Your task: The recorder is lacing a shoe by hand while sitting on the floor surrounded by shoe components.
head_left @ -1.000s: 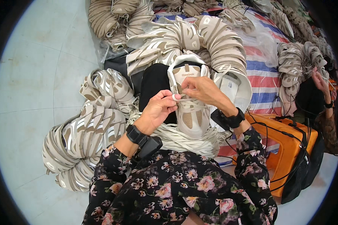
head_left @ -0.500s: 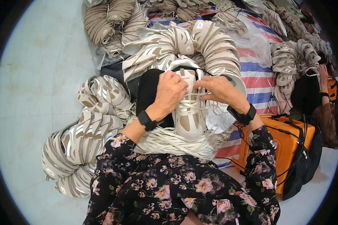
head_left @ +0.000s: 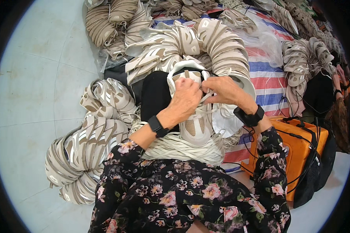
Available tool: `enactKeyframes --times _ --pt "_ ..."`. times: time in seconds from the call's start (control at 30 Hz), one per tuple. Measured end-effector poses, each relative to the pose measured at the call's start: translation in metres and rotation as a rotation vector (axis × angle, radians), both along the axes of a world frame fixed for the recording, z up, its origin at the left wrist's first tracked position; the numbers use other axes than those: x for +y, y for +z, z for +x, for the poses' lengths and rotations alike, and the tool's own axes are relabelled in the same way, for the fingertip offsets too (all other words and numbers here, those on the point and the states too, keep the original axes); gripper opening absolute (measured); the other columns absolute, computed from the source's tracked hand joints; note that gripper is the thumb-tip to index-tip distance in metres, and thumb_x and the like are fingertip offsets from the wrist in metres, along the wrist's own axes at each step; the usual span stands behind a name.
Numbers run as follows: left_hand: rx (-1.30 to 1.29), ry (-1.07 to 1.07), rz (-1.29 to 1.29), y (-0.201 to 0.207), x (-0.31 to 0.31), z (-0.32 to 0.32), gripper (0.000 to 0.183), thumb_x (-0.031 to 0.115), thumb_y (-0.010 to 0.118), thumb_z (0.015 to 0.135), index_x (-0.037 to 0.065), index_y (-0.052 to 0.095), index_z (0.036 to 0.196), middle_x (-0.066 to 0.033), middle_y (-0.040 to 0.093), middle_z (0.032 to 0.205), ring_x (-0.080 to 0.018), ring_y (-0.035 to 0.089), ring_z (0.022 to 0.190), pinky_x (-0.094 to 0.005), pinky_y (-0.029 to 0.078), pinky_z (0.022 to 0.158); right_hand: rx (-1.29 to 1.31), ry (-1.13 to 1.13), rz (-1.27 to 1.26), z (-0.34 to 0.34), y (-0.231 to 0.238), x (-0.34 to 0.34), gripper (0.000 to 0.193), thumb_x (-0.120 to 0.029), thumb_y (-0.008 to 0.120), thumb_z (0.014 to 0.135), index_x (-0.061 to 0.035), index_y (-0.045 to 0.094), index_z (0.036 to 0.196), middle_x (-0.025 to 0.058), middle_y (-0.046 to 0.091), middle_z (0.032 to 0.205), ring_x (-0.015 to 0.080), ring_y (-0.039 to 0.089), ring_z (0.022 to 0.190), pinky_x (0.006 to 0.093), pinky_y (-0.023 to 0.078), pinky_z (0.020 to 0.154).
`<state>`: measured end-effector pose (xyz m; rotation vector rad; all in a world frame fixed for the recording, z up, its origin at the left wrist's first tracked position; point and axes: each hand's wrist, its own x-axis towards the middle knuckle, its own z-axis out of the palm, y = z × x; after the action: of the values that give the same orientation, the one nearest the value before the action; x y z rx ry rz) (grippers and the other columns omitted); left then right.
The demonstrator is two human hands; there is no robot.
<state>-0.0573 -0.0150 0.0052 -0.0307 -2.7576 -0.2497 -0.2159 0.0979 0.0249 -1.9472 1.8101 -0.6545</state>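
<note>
Evidently, lacing is partway along on the beige-and-white shoe upper with tan mesh at the toe (head_left: pixel 195 130), mid-frame, toe toward 6 o'clock. Flat cream lace (head_left: pixel 200 111) spans the throat below the hands; I judge those lower rows threaded and the top eyelets left to finish, though fingers hide them. More uppers stand nested: a curved beige-and-brown stack (head_left: pixel 223 48) at 1 o'clock, a coiled beige-and-white stack (head_left: pixel 101 138) at 8. A heap of loose cream laces (head_left: pixel 175 148) lies at 6 o'clock, under the toe.

Grip: bare left hand (head_left: pixel 184 97), at 11 o'clock, curls over the tongue; fingertip closure hidden, cannot tell. Bare right hand (head_left: pixel 223 91), at 1 o'clock, has thumb and forefinger slightly parted beside a lace strand; whether pinched, cannot tell.
</note>
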Motion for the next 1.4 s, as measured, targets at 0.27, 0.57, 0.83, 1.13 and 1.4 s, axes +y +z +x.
enactKeyframes --times 0.27,0.57,0.83,1.13,1.4 --pt "-0.164 1.028 -0.736 0.049 -0.216 0.206 0.005 0.011 0.057 0.068 0.010 0.062 0.066 -0.0084 0.058 0.070 -0.0291 0.054 0.066 -0.0407 0.040 0.056 -0.319 0.065 0.072 -0.013 -0.006 -0.011 0.020 -0.022 0.067 0.076 -0.0044 0.062 0.084 0.0059 0.061 0.073 0.0187 0.057 0.066 0.0297 0.045 0.061" --pt "0.001 0.664 0.448 -0.004 -0.125 0.156 0.025 0.006 0.063 0.074 0.003 0.057 0.098 -0.0136 0.060 0.087 -0.0289 0.059 0.082 -0.0357 0.047 0.073 -0.014 -0.293 -0.415 0.025 0.009 0.030 0.024 -0.012 0.071 0.068 -0.0055 0.062 0.090 0.0077 0.057 0.087 0.0241 0.052 0.083 0.0326 0.042 0.072" --pt "-0.125 0.254 0.592 0.004 -0.039 0.064 0.017 0.010 0.059 0.080 0.002 0.049 0.091 -0.0143 0.059 0.081 -0.0310 0.056 0.075 -0.0396 0.044 0.068 0.048 -0.318 -0.243 0.088 -0.012 0.024 0.011 -0.008 0.062 0.073 -0.0044 0.054 0.079 0.0085 0.050 0.081 0.0257 0.049 0.079 0.0342 0.041 0.070" --pt "-0.165 0.208 0.923 0.002 -0.045 0.058 0.020 0.012 0.061 0.079 0.001 0.047 0.088 -0.0108 0.054 0.060 -0.0256 0.052 0.054 -0.0328 0.041 0.052 -0.089 -0.322 0.011 0.060 0.029 0.031 0.023 -0.009 0.066 0.071 -0.0014 0.051 0.087 0.0132 0.054 0.080 0.0304 0.055 0.070 0.0394 0.045 0.060" --pt "-0.098 0.143 1.636 -0.003 -0.056 0.064 0.017 0.004 0.063 0.079 0.007 0.051 0.090 0.0067 0.044 0.057 -0.0018 0.037 0.046 -0.0175 0.028 0.040 -0.744 -0.106 0.574 0.042 0.057 0.031 0.017 -0.018 0.065 0.077 -0.0034 0.061 0.070 0.0009 0.051 0.059 0.0138 0.049 0.054 0.0264 0.038 0.050"
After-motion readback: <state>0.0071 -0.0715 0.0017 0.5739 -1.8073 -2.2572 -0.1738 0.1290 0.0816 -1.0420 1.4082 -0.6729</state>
